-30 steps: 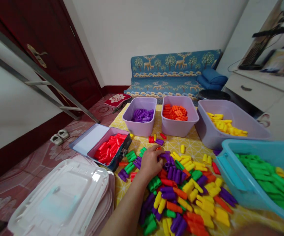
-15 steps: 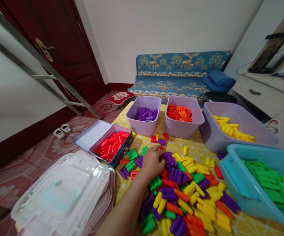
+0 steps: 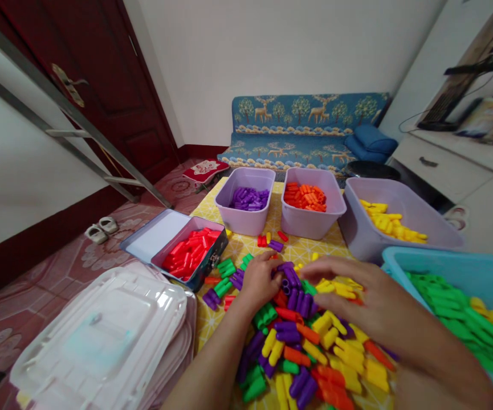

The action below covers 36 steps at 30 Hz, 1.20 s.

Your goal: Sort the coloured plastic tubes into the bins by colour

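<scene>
A mixed pile of small plastic tube-shaped pieces (image 3: 300,333), many joined in pairs, lies on the table in purple, yellow, green, orange and red. My left hand (image 3: 261,282) rests at the pile's far left part, fingers curled down beside purple pieces (image 3: 289,276). Its fingertips are partly hidden, and I cannot make out what they hold. Over the right part of the pile is my right hand (image 3: 357,287), slightly blurred, with thumb and fingers apart and nothing between them. Yellow pieces (image 3: 340,286) lie just beneath its fingers.
Lilac bins hold purple (image 3: 245,219), orange (image 3: 312,222) and yellow (image 3: 359,239) pieces. A turquoise bin (image 3: 404,285) of mostly green pieces stands at right. An open tin (image 3: 212,256) holds red pieces; stacked clear lids (image 3: 101,330) lie at left. The tablecloth (image 3: 206,327) is yellow.
My right hand has come in from the right and is now over the pile. My left hand stays in nearly the same place; the view has shifted slightly.
</scene>
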Available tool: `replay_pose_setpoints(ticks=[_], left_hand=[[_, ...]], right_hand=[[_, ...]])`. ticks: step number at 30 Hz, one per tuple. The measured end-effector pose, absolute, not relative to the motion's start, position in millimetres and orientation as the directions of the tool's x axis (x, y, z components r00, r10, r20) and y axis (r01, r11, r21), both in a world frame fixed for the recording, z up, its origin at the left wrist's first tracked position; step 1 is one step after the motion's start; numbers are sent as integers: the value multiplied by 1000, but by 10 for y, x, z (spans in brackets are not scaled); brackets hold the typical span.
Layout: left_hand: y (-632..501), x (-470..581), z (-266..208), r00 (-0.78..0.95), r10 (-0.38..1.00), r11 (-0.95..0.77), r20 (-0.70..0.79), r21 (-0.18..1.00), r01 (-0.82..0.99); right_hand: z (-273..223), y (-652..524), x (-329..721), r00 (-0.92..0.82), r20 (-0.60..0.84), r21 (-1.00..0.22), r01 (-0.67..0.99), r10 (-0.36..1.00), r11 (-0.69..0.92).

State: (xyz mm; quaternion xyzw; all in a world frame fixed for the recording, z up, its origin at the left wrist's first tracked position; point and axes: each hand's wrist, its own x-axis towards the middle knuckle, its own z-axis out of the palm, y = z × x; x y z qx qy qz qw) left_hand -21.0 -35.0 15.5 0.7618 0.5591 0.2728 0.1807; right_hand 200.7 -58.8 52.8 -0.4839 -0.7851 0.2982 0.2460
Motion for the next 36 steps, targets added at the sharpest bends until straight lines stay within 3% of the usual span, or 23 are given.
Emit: replay_pose_setpoints(ticks=[3, 7, 11, 16, 20, 24, 31, 36], left_hand=[[-352, -213, 146, 221, 948, -316, 229, 593, 741], [-346, -217, 143, 230, 943, -330, 240, 601, 728], [-326, -229, 143, 215, 949, -314, 230, 641, 701], [-305, -242, 122, 176, 952, -307, 252, 738, 601], [-305, -244, 128, 115, 949, -313, 293, 845, 435], [-291, -249, 123, -63, 963, -245, 264, 945, 216], [-262, -294, 209, -232, 965, -154, 122, 981, -121], [-14, -500, 656, -305, 916, -284, 262, 958, -30]], right_hand=[[795, -328, 1719, -244, 32, -569, 793, 969, 218], [602, -243, 1543, -246, -69, -551, 817, 967, 168], [422, -226, 1503, -323, -72, -628, 750, 944, 208], [312, -183, 1513, -310, -61, -791, 595, 949, 144], [176, -136, 1462, -292, -87, -891, 451, 952, 57], [141, -122, 1384, -359, -122, -949, 316, 925, -3], [106, -126, 1363, -334, -55, -879, 463, 941, 113], [73, -117, 1365, -339, -24, -876, 461, 941, 144]])
